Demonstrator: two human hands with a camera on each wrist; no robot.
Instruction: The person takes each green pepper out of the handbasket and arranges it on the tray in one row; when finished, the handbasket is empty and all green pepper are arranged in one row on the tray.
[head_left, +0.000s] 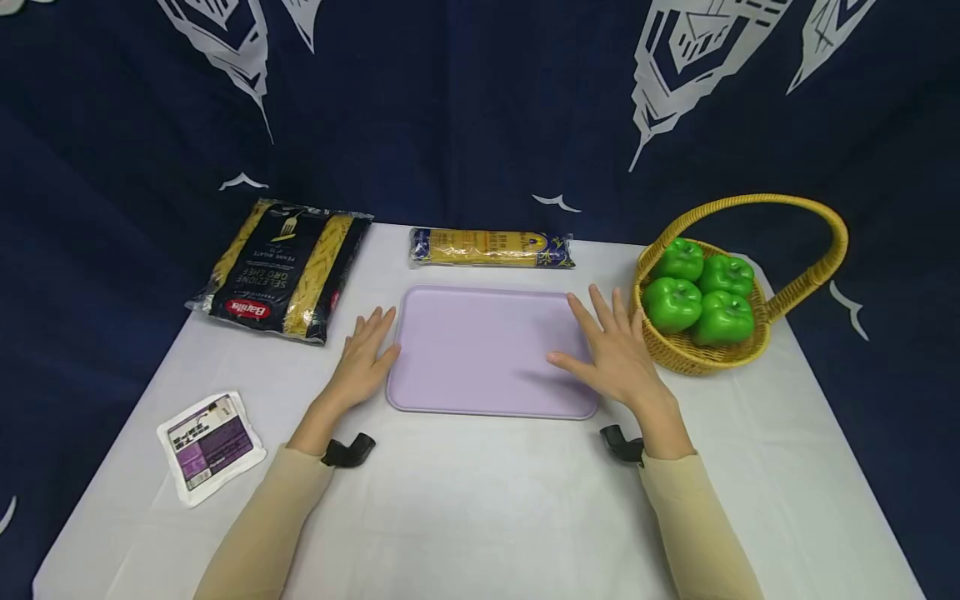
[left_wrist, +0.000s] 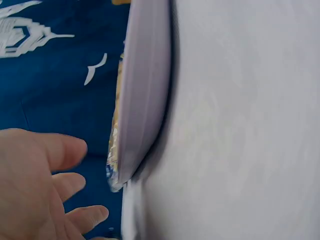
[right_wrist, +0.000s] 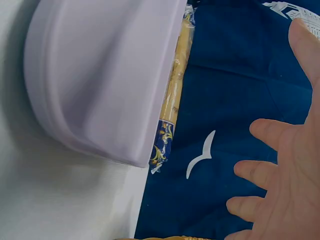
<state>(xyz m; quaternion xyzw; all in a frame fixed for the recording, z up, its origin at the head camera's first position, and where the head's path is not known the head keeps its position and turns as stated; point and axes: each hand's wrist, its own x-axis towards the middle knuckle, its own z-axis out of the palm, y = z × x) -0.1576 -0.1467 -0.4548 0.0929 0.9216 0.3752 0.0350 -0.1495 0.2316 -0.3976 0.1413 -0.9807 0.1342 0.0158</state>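
A shallow lilac tray lies flat in the middle of the table. My left hand is at its left edge, fingers spread and holding nothing; whether the thumb touches the rim I cannot tell. Over the tray's right edge is my right hand, also with spread, empty fingers. In the left wrist view the left hand is beside the tray's side wall. The right wrist view shows the right hand apart from the tray.
Behind the tray lies a long pasta packet. A black penne bag sits back left, a white-and-purple pouch front left. At right, a wicker basket with a tall handle holds several green bell peppers. A dark patterned cloth hangs behind.
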